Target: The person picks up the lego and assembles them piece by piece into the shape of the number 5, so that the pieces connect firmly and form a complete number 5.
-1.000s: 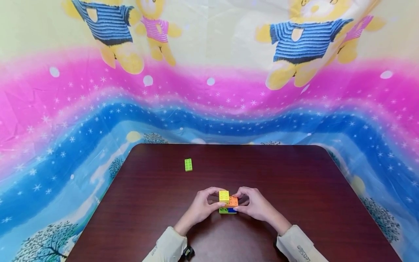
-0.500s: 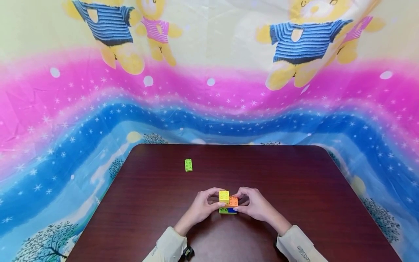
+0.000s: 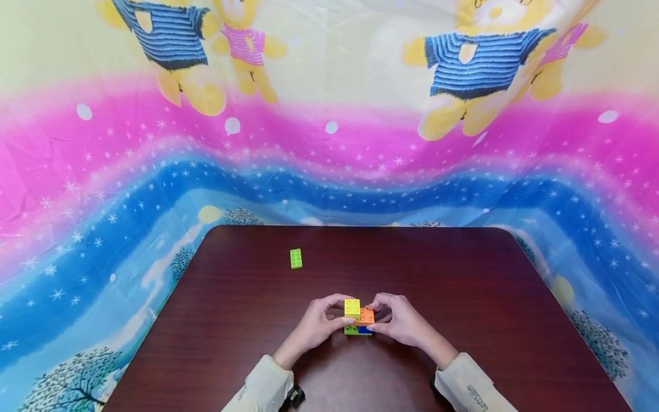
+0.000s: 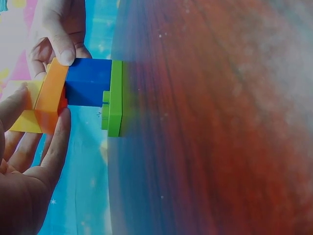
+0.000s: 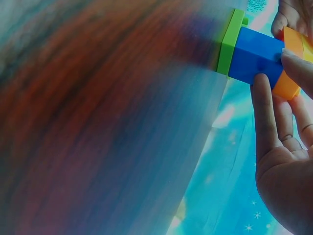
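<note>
A small stack of toy building bricks stands low in the middle of the table. At its base is a light green plate (image 4: 116,100), bare studs showing on the left side. On that plate's right part sits a blue brick (image 4: 89,82). An orange brick (image 3: 367,315) lies across the blue one, overhanging left, and a yellow brick (image 3: 352,308) tops its left end. My left hand (image 3: 320,323) pinches the yellow and orange bricks between thumb and fingers. From the right, my right hand (image 3: 401,321) grips the orange and blue bricks, its index fingertip on the blue side.
Another light green plate with studs (image 3: 296,258) lies farther back, left of centre, on the dark wooden table (image 3: 437,269). Behind the table hangs a patterned cloth (image 3: 329,154) with printed bears.
</note>
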`<act>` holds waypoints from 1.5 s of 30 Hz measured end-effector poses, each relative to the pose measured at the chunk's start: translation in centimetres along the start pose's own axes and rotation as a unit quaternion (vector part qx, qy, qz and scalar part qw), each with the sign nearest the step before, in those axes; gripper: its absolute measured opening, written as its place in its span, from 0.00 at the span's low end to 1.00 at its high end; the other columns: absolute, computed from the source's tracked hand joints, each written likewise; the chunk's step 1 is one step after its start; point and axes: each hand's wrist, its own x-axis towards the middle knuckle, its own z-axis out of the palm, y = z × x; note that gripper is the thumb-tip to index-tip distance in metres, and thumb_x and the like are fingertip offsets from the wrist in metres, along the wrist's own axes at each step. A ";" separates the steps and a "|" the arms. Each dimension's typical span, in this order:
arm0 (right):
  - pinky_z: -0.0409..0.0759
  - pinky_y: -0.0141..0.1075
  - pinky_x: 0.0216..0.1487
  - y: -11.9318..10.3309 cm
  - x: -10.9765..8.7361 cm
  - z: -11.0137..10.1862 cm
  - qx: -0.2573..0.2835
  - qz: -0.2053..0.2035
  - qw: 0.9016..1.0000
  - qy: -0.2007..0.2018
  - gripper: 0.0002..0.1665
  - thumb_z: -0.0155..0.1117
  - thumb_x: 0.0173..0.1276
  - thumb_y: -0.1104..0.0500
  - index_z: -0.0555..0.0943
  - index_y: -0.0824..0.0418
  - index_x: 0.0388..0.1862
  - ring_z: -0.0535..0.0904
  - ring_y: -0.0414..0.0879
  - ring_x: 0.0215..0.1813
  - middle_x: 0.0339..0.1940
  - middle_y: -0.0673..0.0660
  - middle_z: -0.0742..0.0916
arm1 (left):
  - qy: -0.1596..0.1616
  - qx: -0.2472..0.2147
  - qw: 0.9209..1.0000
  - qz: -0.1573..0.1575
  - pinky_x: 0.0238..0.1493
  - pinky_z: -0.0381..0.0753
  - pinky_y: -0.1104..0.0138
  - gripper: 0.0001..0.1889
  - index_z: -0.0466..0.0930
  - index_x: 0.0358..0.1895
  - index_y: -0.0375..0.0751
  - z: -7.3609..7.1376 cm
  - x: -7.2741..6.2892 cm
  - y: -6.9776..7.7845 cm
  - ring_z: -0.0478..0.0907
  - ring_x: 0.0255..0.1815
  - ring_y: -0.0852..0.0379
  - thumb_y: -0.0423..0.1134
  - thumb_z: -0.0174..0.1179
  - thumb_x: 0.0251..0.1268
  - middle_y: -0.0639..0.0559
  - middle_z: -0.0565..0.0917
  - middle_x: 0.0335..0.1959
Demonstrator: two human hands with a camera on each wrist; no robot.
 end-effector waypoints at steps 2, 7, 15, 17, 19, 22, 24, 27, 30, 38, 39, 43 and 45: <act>0.89 0.37 0.46 0.0 0.0 0.0 -0.002 0.000 1.000 0.000 0.19 0.82 0.59 0.60 0.83 0.50 0.45 0.86 0.46 0.49 0.49 0.51 0.88 | 0.000 -0.001 1.000 0.001 0.55 0.86 0.65 0.18 0.83 0.59 0.44 0.0 0.0 0.1 0.86 0.54 0.45 0.38 0.71 0.68 0.47 0.88 0.50; 0.89 0.37 0.45 -0.2 0.1 0.2 0.009 -0.006 1.000 -0.004 0.18 0.82 0.59 0.60 0.82 0.50 0.43 0.87 0.46 0.47 0.47 0.51 0.88 | 0.001 -0.002 1.000 -0.002 0.55 0.86 0.63 0.19 0.83 0.60 0.45 -0.4 -0.2 0.2 0.86 0.54 0.45 0.39 0.71 0.67 0.48 0.88 0.50; 0.89 0.37 0.45 0.0 -0.2 0.0 0.005 -0.001 1.000 0.004 0.18 0.82 0.59 0.60 0.83 0.49 0.44 0.87 0.46 0.48 0.47 0.51 0.88 | -0.010 -0.009 1.000 -0.006 0.56 0.86 0.63 0.19 0.82 0.61 0.45 -0.2 -0.1 0.3 0.86 0.55 0.47 0.41 0.70 0.68 0.49 0.88 0.51; 0.89 0.37 0.46 0.0 -0.2 0.1 0.004 -0.001 1.000 0.006 0.18 0.82 0.58 0.60 0.83 0.49 0.44 0.86 0.46 0.49 0.48 0.51 0.88 | -0.012 -0.011 1.000 -0.009 0.57 0.86 0.63 0.19 0.82 0.61 0.46 -0.2 -0.1 0.3 0.86 0.55 0.47 0.41 0.70 0.69 0.49 0.88 0.51; 0.89 0.37 0.45 0.0 -0.2 0.1 0.005 -0.003 1.000 0.007 0.18 0.82 0.58 0.60 0.83 0.50 0.44 0.86 0.46 0.48 0.49 0.52 0.88 | -0.012 -0.013 1.000 -0.010 0.57 0.86 0.62 0.19 0.82 0.61 0.45 -0.1 -0.1 0.2 0.86 0.55 0.46 0.41 0.70 0.69 0.49 0.88 0.51; 0.89 0.36 0.44 0.0 -0.2 0.2 0.006 -0.005 1.000 0.007 0.19 0.82 0.58 0.61 0.82 0.51 0.43 0.86 0.46 0.48 0.49 0.53 0.88 | -0.010 -0.017 1.000 -0.012 0.57 0.86 0.63 0.19 0.82 0.61 0.44 0.0 -0.2 0.2 0.86 0.56 0.44 0.40 0.70 0.68 0.48 0.88 0.51; 0.89 0.35 0.44 0.0 -0.2 0.2 0.007 -0.007 1.000 0.008 0.19 0.82 0.58 0.61 0.82 0.51 0.43 0.86 0.46 0.48 0.50 0.54 0.88 | -0.009 -0.017 1.000 -0.011 0.56 0.86 0.64 0.19 0.82 0.60 0.44 0.0 -0.2 0.1 0.86 0.55 0.43 0.40 0.70 0.68 0.48 0.88 0.50; 0.89 0.35 0.43 0.0 -0.2 0.2 0.005 -0.008 1.000 0.011 0.19 0.82 0.58 0.62 0.82 0.52 0.43 0.86 0.47 0.48 0.50 0.54 0.88 | -0.006 -0.018 1.000 -0.010 0.56 0.86 0.64 0.18 0.83 0.60 0.43 0.1 -0.2 0.1 0.86 0.55 0.43 0.40 0.70 0.68 0.48 0.88 0.50; 0.89 0.34 0.43 0.0 -0.2 0.2 0.004 -0.010 1.000 0.012 0.19 0.83 0.57 0.62 0.82 0.52 0.42 0.86 0.47 0.48 0.50 0.54 0.88 | -0.002 -0.013 1.000 -0.008 0.56 0.86 0.65 0.18 0.83 0.59 0.45 0.2 -0.2 0.1 0.86 0.54 0.44 0.41 0.70 0.68 0.49 0.88 0.48; 0.89 0.33 0.42 0.0 -0.2 0.2 0.014 -0.015 1.000 0.011 0.19 0.83 0.57 0.63 0.82 0.53 0.42 0.86 0.47 0.48 0.49 0.54 0.88 | -0.007 -0.009 1.000 -0.004 0.56 0.86 0.62 0.17 0.83 0.58 0.43 0.2 -0.1 0.0 0.86 0.54 0.43 0.39 0.70 0.69 0.46 0.88 0.50; 0.89 0.32 0.42 0.1 -0.2 0.2 0.015 -0.015 1.000 0.011 0.19 0.83 0.57 0.63 0.82 0.54 0.42 0.86 0.48 0.48 0.49 0.54 0.88 | -0.008 -0.010 1.000 -0.005 0.56 0.86 0.62 0.17 0.83 0.58 0.42 0.1 -0.1 0.0 0.86 0.55 0.42 0.39 0.70 0.69 0.45 0.88 0.50; 0.88 0.31 0.41 0.1 -0.1 0.3 0.021 -0.018 1.000 0.010 0.19 0.83 0.57 0.64 0.82 0.54 0.42 0.85 0.48 0.49 0.49 0.54 0.88 | -0.012 -0.011 1.000 -0.009 0.57 0.86 0.60 0.17 0.83 0.58 0.41 0.0 -0.1 0.1 0.86 0.55 0.42 0.38 0.70 0.69 0.45 0.88 0.51; 0.88 0.31 0.41 0.1 -0.1 0.2 0.021 -0.018 1.000 0.011 0.19 0.83 0.57 0.64 0.82 0.54 0.42 0.85 0.48 0.49 0.49 0.54 0.88 | -0.014 -0.007 1.000 -0.010 0.57 0.86 0.60 0.17 0.82 0.58 0.41 -0.1 -0.1 0.2 0.86 0.56 0.42 0.38 0.70 0.69 0.45 0.88 0.51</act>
